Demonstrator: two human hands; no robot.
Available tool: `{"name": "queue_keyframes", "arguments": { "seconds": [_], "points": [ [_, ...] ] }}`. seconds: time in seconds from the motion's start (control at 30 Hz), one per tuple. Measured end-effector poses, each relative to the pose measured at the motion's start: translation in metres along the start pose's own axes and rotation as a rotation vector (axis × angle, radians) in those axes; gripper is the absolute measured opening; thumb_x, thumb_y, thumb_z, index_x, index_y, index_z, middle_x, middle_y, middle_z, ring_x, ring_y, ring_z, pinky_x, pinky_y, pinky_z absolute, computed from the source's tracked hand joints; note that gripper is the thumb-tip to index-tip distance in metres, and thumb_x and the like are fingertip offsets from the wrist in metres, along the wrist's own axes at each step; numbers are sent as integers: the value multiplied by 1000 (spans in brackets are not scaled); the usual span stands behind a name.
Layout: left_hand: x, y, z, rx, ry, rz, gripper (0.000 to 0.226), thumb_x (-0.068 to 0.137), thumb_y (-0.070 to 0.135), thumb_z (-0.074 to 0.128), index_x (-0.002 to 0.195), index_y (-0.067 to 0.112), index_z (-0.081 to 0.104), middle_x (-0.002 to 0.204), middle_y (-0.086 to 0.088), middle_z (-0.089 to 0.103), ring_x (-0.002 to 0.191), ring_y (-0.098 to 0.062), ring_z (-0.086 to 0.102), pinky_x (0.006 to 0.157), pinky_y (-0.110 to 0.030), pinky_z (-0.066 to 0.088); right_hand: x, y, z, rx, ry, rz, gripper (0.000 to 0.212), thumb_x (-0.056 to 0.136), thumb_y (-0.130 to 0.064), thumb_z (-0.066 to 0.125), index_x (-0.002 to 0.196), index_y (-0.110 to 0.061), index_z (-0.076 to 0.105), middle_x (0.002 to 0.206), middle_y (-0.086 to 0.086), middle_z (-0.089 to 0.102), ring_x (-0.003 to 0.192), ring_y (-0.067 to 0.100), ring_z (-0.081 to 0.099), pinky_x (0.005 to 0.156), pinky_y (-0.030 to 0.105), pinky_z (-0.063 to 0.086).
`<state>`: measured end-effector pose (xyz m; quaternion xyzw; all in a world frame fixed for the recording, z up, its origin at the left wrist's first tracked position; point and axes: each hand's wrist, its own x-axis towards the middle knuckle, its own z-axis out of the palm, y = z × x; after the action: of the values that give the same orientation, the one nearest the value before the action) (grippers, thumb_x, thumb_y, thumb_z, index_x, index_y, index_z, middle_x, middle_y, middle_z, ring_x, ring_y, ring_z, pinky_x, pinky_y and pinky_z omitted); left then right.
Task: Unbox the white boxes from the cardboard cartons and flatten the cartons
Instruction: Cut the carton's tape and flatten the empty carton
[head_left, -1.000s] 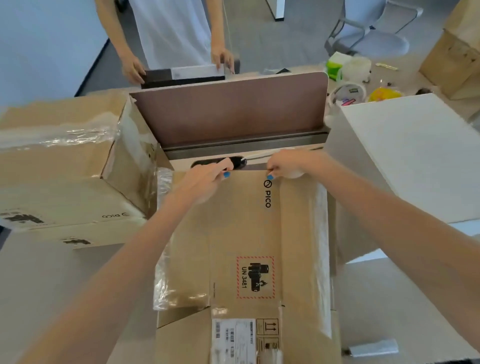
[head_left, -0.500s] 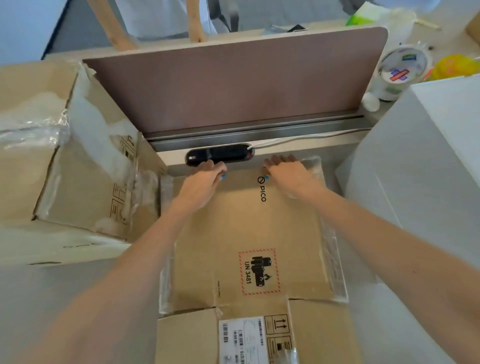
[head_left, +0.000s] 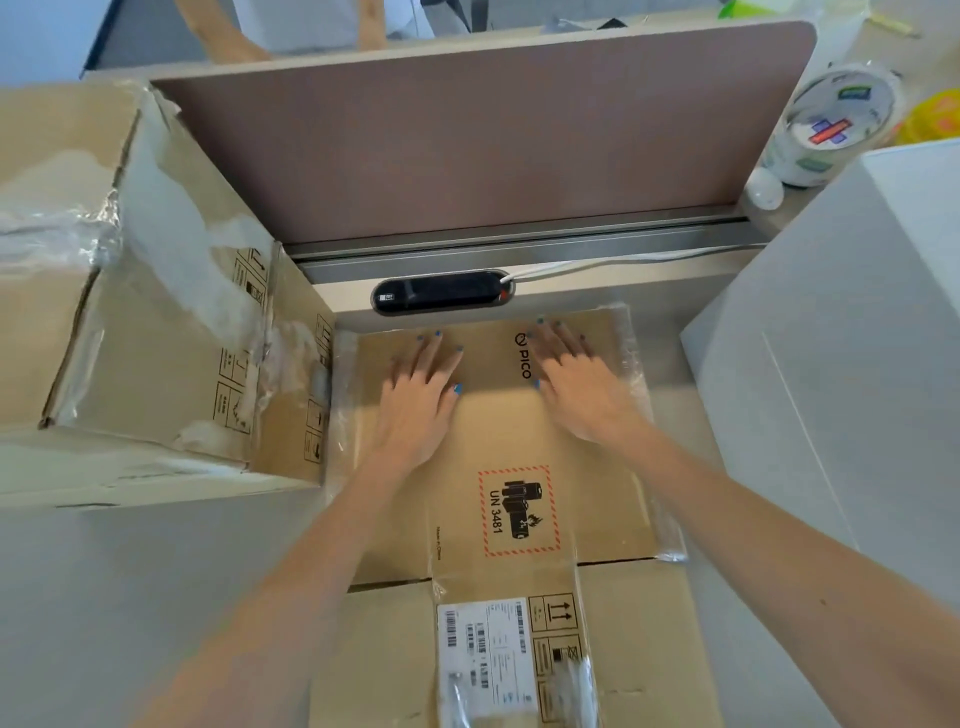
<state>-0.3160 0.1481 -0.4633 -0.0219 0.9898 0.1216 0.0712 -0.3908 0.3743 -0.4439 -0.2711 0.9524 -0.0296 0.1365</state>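
The carton (head_left: 498, 431) lies flat in the middle of the desk (head_left: 156, 597). It is brown corrugated board with a red-hatched UN 3481 mark, and a white label (head_left: 485, 657) sits on its near part. Both hands press on its far end, palms down, with fingers straight and slightly spread. The left hand (head_left: 421, 387) is left of the PICO print and the right hand (head_left: 579, 382) is right of it; neither grips anything. Crinkled clear film (head_left: 636, 364) trails along both side edges.

The far edge stops just short of the glossy black socket (head_left: 441, 297), set in the desk below the smooth brown divider (head_left: 467, 140). On the left, the film-wrapped second carton (head_left: 156, 353) lies open on its side, its flap almost meeting the flat one. On the right, a strip of bare desk separates it from the tall, matte white box (head_left: 841, 338). The widest free desk is near left.
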Motion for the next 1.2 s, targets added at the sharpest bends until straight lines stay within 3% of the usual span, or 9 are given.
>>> {"name": "queue_keyframes", "arguments": {
  "seconds": [0.07, 0.17, 0.23, 0.43, 0.7, 0.97, 1.2],
  "points": [
    [-18, 6, 12, -11, 4, -25, 58, 102, 49, 18, 157, 32, 16, 166, 4, -1, 153, -18, -3, 123, -49, 4, -19, -12, 11, 53, 62, 25, 47, 102, -36, 31, 143, -15, 36, 154, 7, 32, 143, 24, 25, 117, 43, 22],
    [-26, 10, 26, 2, -4, -54, 65, 98, 56, 5, 158, 32, 2, 165, 4, -14, 151, -16, -17, 123, -47, -6, -32, -26, 30, 85, 97, 55, 61, 97, -45, 17, 153, -19, 17, 162, 5, 8, 149, 21, 2, 120, 47, 7],
    [-22, 11, 30, 34, -5, -73, 66, 96, 57, 1, 157, 32, -4, 164, 2, -18, 150, -17, -20, 122, -48, -8, -29, -27, 40, 84, 86, 84, 67, 94, -50, 10, 154, -20, 12, 162, 4, 1, 149, 21, -4, 120, 49, 3],
    [-2, 6, 38, 96, 27, -68, 62, 97, 55, 3, 155, 36, -8, 165, 0, -14, 152, -22, -13, 123, -53, -2, -10, -15, 51, 56, 129, 85, 66, 96, -54, 13, 154, -24, 11, 162, 4, 3, 149, 21, -1, 120, 48, 2],
    [2, 7, 47, 86, 144, -60, 61, 100, 50, 19, 158, 33, 8, 167, -1, -2, 153, -22, -5, 123, -52, 2, -6, -12, 57, -8, 202, 78, 63, 99, -53, 19, 154, -24, 11, 162, 5, 6, 149, 22, 3, 120, 48, 9],
    [4, 7, 35, 43, -14, -74, 61, 101, 51, 13, 154, 36, -12, 164, 1, -18, 150, -18, -19, 122, -53, -4, -7, -19, 46, -46, 133, 100, 64, 99, -52, 9, 155, -20, 8, 162, 8, 2, 149, 24, 2, 120, 48, 8],
    [-63, 13, 26, -27, -29, -102, 62, 98, 54, 4, 156, 35, -8, 166, 3, -9, 151, -17, -13, 122, -47, -10, -61, -36, 36, -27, 53, 25, 58, 103, -38, 17, 155, -16, 3, 162, 6, -2, 149, 23, -4, 121, 42, 6]
  ]
}}
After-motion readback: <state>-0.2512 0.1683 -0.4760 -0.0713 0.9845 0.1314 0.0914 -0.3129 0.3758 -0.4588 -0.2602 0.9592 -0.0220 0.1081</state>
